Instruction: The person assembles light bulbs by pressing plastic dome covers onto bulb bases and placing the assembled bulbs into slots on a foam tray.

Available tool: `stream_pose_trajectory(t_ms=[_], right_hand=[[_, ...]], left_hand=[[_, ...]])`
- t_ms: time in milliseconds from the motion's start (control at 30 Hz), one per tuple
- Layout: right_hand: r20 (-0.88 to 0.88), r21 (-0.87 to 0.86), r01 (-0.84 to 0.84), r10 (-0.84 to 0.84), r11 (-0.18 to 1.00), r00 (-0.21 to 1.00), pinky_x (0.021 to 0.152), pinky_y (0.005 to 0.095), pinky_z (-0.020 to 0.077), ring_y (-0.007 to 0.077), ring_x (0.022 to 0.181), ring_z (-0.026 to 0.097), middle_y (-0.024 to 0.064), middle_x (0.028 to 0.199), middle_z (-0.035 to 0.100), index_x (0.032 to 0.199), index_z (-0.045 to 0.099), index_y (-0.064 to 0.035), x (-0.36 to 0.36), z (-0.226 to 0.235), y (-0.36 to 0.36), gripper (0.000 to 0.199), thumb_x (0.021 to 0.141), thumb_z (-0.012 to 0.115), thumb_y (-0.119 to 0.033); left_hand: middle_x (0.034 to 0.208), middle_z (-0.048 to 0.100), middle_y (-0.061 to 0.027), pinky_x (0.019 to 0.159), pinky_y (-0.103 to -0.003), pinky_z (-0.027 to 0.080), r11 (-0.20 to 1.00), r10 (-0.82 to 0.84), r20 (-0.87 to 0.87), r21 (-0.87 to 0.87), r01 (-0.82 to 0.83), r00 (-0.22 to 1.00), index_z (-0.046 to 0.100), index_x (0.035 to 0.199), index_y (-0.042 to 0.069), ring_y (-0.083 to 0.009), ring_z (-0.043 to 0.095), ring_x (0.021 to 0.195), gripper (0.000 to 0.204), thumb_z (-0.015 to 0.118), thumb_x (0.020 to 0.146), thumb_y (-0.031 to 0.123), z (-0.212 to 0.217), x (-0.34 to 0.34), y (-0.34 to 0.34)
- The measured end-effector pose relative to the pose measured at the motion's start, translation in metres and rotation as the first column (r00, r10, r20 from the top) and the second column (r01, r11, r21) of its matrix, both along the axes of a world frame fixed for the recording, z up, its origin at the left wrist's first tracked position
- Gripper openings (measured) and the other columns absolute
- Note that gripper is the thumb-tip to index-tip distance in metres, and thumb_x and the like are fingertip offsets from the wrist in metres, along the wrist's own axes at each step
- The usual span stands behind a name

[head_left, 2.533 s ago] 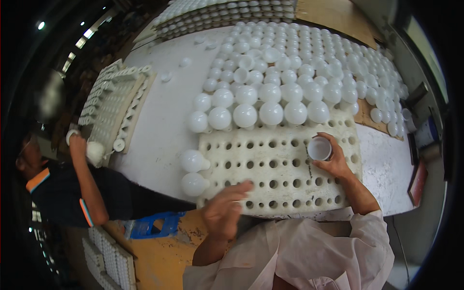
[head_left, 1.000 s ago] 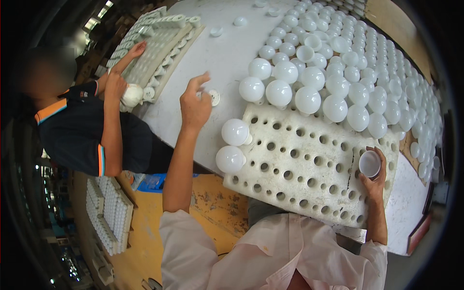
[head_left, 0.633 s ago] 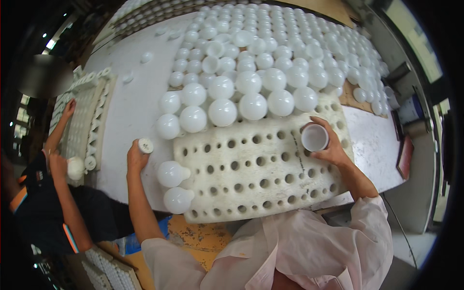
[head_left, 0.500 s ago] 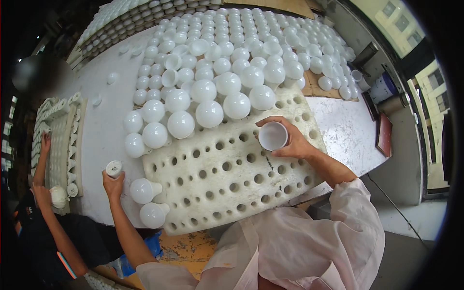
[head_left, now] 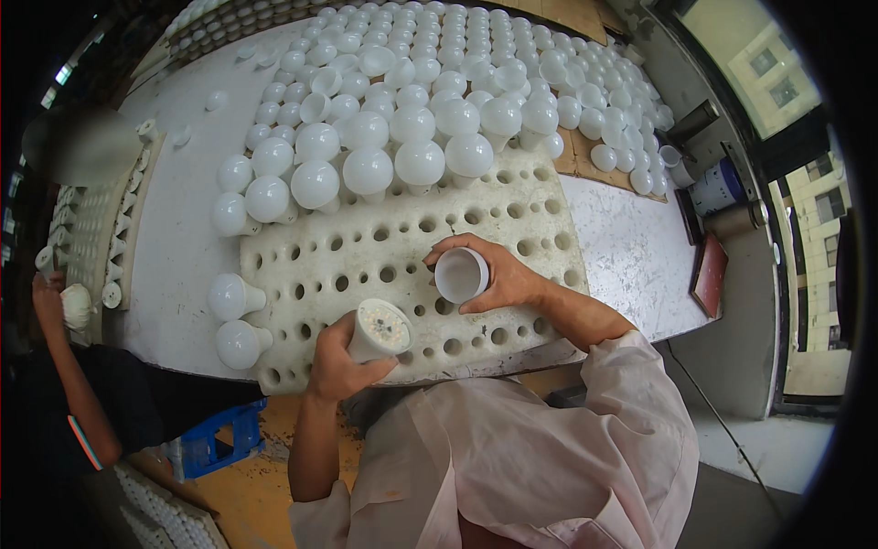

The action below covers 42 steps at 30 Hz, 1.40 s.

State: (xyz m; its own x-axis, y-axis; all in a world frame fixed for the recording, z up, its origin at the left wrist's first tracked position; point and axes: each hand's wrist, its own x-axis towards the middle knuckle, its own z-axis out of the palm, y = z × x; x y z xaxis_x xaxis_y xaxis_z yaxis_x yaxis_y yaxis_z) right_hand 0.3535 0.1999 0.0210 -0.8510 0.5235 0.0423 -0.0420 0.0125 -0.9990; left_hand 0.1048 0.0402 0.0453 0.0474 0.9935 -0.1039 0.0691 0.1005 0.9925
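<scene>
My left hand (head_left: 335, 364) grips a white bulb base (head_left: 382, 328) over the near side of the foam board, its round LED plate facing up and showing small dots. To its right, my right hand (head_left: 505, 276) is wrapped round a white bulb cover (head_left: 460, 275), tilted with its open mouth up. The two parts are close but apart. Beneath them lies the off-white foam board (head_left: 320, 306) with rows of large and small holes. Assembled bulbs (head_left: 419, 163) stand in its far rows, globes up. Two more bulbs (head_left: 238, 344) lean out along its left edge.
Many loose white covers (head_left: 448, 50) crowd the back of the table (head_left: 622, 247), some on cardboard. At the right stand a bucket (head_left: 718, 188) and a dark red flat item (head_left: 710, 274). A co-worker's hand (head_left: 48, 297) works beside another rack (head_left: 96, 220). A blue stool (head_left: 219, 439) sits below.
My left hand has brought the bulb base from the left of the board to above its near side. My right hand has moved left with the cover. The view has shifted.
</scene>
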Motion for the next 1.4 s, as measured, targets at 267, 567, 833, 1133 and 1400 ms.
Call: stream_pose_trajectory(t_ms=[267,567,833,1133,1400], right_hand=[[-0.001,0.234,-0.033,0.034,0.972,0.999,0.1,0.0358,0.0428,0.0204,0.113,0.055,0.0063,0.12,0.059,0.133,0.045,-0.0083,0.005,-0.004,-0.011,0.083,0.06,0.084,-0.012],[-0.001,0.239,-0.07,0.072,0.969,0.997,0.099,0.0356,0.0433,0.0206,0.112,0.055,0.0066,0.118,0.059,0.135,0.044,-0.0083,0.003,-0.005,-0.012,0.086,0.06,0.085,-0.012],[0.061,0.419,-0.092,0.073,0.903,0.995,0.094,0.0383,0.047,0.0288,0.108,0.059,0.0117,0.117,0.059,0.136,0.041,-0.007,-0.003,-0.002,-0.015,0.09,0.059,0.085,-0.017],[0.407,0.453,-0.321,0.128,0.831,0.905,0.09,0.0431,0.049,0.0371,0.106,0.059,0.021,0.121,0.054,0.141,0.03,-0.0023,-0.012,0.025,-0.028,0.096,0.063,0.083,-0.021],[0.283,0.578,-0.271,0.122,0.77,0.951,0.087,0.0431,0.0494,0.039,0.102,0.058,0.0234,0.111,0.055,0.14,0.027,0.0015,-0.014,0.011,-0.032,0.096,0.064,0.082,-0.021]], left_hand=[[0.094,0.066,-0.009,0.065,-0.026,0.052,0.981,-0.116,0.23,-0.125,0.148,0.966,0.059,0.108,-0.005,-0.0117,0.063,0.078,0.041,0.075,0.072,0.006,-0.022,0.025,0.024],[0.091,0.066,-0.0081,0.061,-0.025,0.051,0.973,-0.136,0.208,-0.157,0.17,0.969,0.059,0.108,-0.006,-0.0111,0.063,0.073,0.042,0.076,0.071,0.006,-0.023,0.028,0.027],[0.086,0.066,-0.0071,0.059,-0.025,0.051,0.958,-0.163,0.11,-0.222,0.184,0.98,0.061,0.105,-0.005,-0.0105,0.062,0.07,0.042,0.078,0.069,0.009,-0.014,0.029,0.031],[0.086,0.068,-0.0081,0.073,-0.03,0.051,0.963,-0.216,-0.146,-0.195,0.186,0.965,0.066,0.098,-0.001,-0.0139,0.064,0.081,0.04,0.081,0.065,0.016,-0.012,0.029,0.029],[0.085,0.069,-0.0087,0.072,-0.029,0.051,0.966,-0.227,-0.252,-0.18,0.185,0.941,0.066,0.096,-0.001,-0.0133,0.064,0.078,0.04,0.082,0.062,0.015,0.002,0.032,0.028]])
